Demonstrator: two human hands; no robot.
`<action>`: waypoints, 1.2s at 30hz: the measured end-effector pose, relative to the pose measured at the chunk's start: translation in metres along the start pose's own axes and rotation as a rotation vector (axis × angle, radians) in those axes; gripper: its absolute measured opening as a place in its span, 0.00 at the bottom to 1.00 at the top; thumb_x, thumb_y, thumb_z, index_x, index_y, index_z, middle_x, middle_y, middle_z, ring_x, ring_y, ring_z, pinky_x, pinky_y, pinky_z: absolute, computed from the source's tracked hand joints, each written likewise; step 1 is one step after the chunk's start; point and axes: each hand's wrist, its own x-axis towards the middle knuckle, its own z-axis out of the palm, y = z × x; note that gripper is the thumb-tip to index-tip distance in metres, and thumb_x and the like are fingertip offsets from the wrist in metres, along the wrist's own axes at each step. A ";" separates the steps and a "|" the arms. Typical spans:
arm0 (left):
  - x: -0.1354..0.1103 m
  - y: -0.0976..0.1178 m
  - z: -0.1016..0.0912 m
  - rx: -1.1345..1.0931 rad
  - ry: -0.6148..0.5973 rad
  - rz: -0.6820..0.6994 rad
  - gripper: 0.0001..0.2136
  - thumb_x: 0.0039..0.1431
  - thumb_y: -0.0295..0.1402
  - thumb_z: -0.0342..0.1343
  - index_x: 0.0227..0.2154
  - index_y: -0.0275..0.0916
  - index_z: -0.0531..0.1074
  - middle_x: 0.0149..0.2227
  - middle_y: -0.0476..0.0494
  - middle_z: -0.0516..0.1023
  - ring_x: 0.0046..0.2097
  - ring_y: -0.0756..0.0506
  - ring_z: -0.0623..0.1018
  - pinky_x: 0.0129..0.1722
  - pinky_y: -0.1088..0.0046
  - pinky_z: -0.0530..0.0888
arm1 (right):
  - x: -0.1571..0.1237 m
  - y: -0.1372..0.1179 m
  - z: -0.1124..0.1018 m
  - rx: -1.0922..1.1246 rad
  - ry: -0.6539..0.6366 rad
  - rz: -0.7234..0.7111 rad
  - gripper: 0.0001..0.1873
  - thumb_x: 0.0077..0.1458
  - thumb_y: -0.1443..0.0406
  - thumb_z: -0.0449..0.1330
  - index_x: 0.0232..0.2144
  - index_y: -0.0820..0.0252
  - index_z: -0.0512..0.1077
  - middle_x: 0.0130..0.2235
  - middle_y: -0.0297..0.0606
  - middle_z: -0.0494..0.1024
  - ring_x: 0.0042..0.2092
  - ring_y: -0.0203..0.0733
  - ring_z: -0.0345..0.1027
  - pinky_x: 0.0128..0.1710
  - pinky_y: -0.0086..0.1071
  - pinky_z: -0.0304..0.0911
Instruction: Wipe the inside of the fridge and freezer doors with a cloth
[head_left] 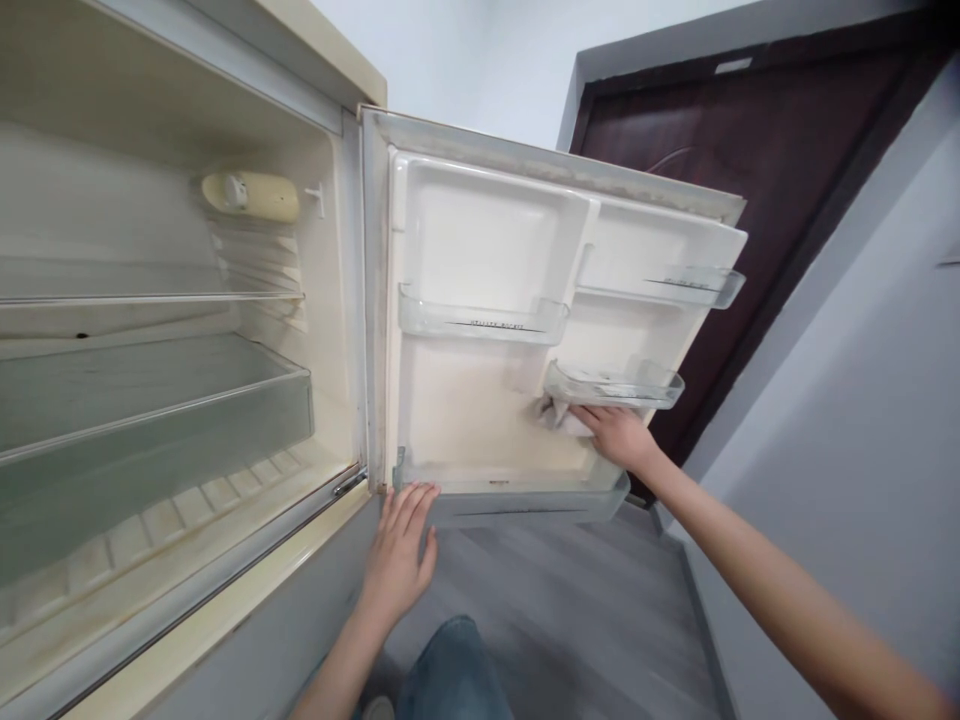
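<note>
An empty fridge stands open in front of me, its door (480,400) swung out to the right. My right hand (616,435) presses a crumpled grey-white cloth (556,413) against the inner door panel, just under a small clear door bin (615,385). Its fingers are closed on the cloth. My left hand (401,550) lies flat with fingers stretched out against the lower front of the fridge, just below the door's bottom corner, and holds nothing.
Inside the fridge are a glass shelf (150,298) and a clear drawer (187,420). The door carries several clear bins, one along its bottom edge (525,500). A dark door (750,200) and grey wall (862,400) lie right. Grey floor (570,610) spreads below.
</note>
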 end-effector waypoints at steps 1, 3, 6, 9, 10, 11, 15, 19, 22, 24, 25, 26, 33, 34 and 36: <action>0.000 0.000 0.000 0.001 -0.003 0.001 0.24 0.61 0.26 0.44 0.60 0.45 0.54 0.59 0.44 0.69 0.63 0.43 0.63 0.65 0.46 0.59 | -0.003 0.002 -0.004 -0.036 0.020 0.057 0.30 0.53 0.74 0.50 0.59 0.61 0.65 0.56 0.47 0.71 0.54 0.52 0.64 0.54 0.44 0.57; 0.000 0.000 -0.001 0.000 -0.014 0.007 0.24 0.61 0.26 0.43 0.60 0.45 0.53 0.59 0.44 0.69 0.64 0.44 0.63 0.65 0.46 0.59 | -0.009 0.001 -0.011 -0.105 0.055 0.117 0.27 0.54 0.74 0.48 0.57 0.66 0.67 0.53 0.50 0.73 0.51 0.53 0.66 0.53 0.44 0.58; 0.000 -0.001 -0.002 0.000 -0.020 0.011 0.24 0.61 0.26 0.43 0.60 0.45 0.53 0.59 0.44 0.69 0.64 0.44 0.62 0.65 0.46 0.59 | -0.020 -0.009 -0.015 -0.194 0.119 0.223 0.25 0.56 0.74 0.46 0.54 0.73 0.68 0.50 0.55 0.73 0.51 0.55 0.65 0.55 0.45 0.56; 0.000 -0.001 -0.002 -0.003 -0.009 0.009 0.24 0.60 0.26 0.43 0.60 0.45 0.53 0.59 0.43 0.69 0.64 0.43 0.63 0.66 0.47 0.59 | -0.027 -0.022 -0.013 -0.220 0.130 0.252 0.23 0.57 0.74 0.45 0.52 0.77 0.69 0.51 0.58 0.72 0.54 0.55 0.63 0.60 0.45 0.52; -0.001 -0.001 -0.002 -0.002 -0.007 0.009 0.24 0.60 0.26 0.43 0.60 0.44 0.54 0.59 0.43 0.69 0.64 0.43 0.63 0.66 0.47 0.59 | -0.029 -0.027 -0.011 -0.217 0.111 0.243 0.23 0.57 0.74 0.46 0.51 0.77 0.69 0.51 0.58 0.73 0.54 0.55 0.63 0.60 0.45 0.51; -0.001 -0.002 -0.002 -0.001 -0.004 0.009 0.24 0.60 0.26 0.44 0.60 0.44 0.54 0.59 0.43 0.69 0.64 0.43 0.63 0.66 0.47 0.58 | -0.030 -0.030 -0.010 -0.208 0.077 0.229 0.22 0.56 0.74 0.46 0.50 0.77 0.71 0.50 0.58 0.74 0.53 0.55 0.64 0.60 0.45 0.52; -0.002 -0.002 -0.001 -0.003 -0.006 0.009 0.24 0.60 0.26 0.44 0.60 0.45 0.53 0.59 0.44 0.69 0.64 0.44 0.62 0.66 0.47 0.58 | -0.030 -0.037 -0.007 -0.123 -0.122 0.147 0.18 0.53 0.74 0.49 0.39 0.71 0.76 0.39 0.52 0.78 0.47 0.54 0.68 0.56 0.42 0.57; -0.004 -0.003 0.000 -0.012 -0.006 -0.004 0.24 0.61 0.26 0.43 0.59 0.46 0.54 0.59 0.45 0.69 0.64 0.44 0.62 0.66 0.47 0.58 | -0.017 -0.041 -0.013 -0.068 -0.258 0.200 0.16 0.51 0.72 0.51 0.37 0.70 0.77 0.39 0.54 0.78 0.46 0.55 0.69 0.50 0.43 0.61; -0.004 -0.003 0.001 -0.016 0.008 -0.010 0.23 0.61 0.26 0.44 0.59 0.45 0.55 0.59 0.44 0.69 0.64 0.44 0.62 0.66 0.47 0.58 | -0.003 -0.049 -0.010 0.056 -0.442 0.234 0.16 0.49 0.72 0.53 0.37 0.70 0.78 0.43 0.57 0.77 0.50 0.58 0.68 0.49 0.45 0.61; -0.004 -0.003 0.001 -0.012 0.008 -0.007 0.23 0.61 0.26 0.44 0.59 0.45 0.54 0.59 0.44 0.69 0.64 0.44 0.62 0.66 0.47 0.58 | 0.004 -0.055 -0.003 0.152 -0.575 0.246 0.16 0.47 0.73 0.53 0.35 0.67 0.79 0.40 0.55 0.79 0.47 0.55 0.71 0.44 0.43 0.65; -0.004 -0.003 0.001 -0.010 0.004 -0.004 0.24 0.61 0.26 0.44 0.59 0.45 0.54 0.59 0.44 0.69 0.64 0.44 0.62 0.66 0.47 0.58 | 0.007 -0.057 0.001 0.190 -0.621 0.251 0.16 0.47 0.73 0.52 0.34 0.64 0.79 0.38 0.52 0.79 0.43 0.52 0.73 0.40 0.40 0.66; -0.003 -0.003 0.001 -0.009 0.001 -0.001 0.24 0.61 0.26 0.44 0.60 0.45 0.54 0.59 0.44 0.69 0.64 0.44 0.62 0.66 0.47 0.58 | 0.008 -0.059 0.006 0.220 -0.648 0.253 0.17 0.46 0.74 0.52 0.33 0.62 0.79 0.37 0.49 0.80 0.40 0.50 0.75 0.36 0.37 0.66; -0.003 -0.002 0.003 -0.008 0.023 0.000 0.23 0.60 0.26 0.44 0.59 0.44 0.55 0.58 0.44 0.70 0.63 0.43 0.63 0.65 0.45 0.60 | 0.020 -0.072 0.015 0.424 -0.680 0.137 0.21 0.43 0.73 0.53 0.36 0.53 0.80 0.35 0.39 0.81 0.36 0.44 0.76 0.33 0.32 0.66; -0.003 -0.001 0.004 -0.008 0.029 -0.003 0.23 0.60 0.26 0.45 0.58 0.44 0.55 0.58 0.44 0.70 0.63 0.42 0.63 0.65 0.45 0.60 | 0.024 -0.076 0.013 0.487 -0.678 0.095 0.23 0.43 0.72 0.53 0.39 0.52 0.79 0.36 0.39 0.81 0.37 0.44 0.75 0.34 0.31 0.66; -0.004 -0.001 0.005 -0.008 0.040 -0.008 0.23 0.60 0.27 0.45 0.58 0.44 0.55 0.58 0.43 0.71 0.63 0.42 0.63 0.65 0.44 0.59 | 0.035 -0.086 0.008 0.616 -0.680 0.001 0.26 0.43 0.72 0.52 0.44 0.52 0.78 0.39 0.39 0.81 0.38 0.43 0.75 0.35 0.31 0.65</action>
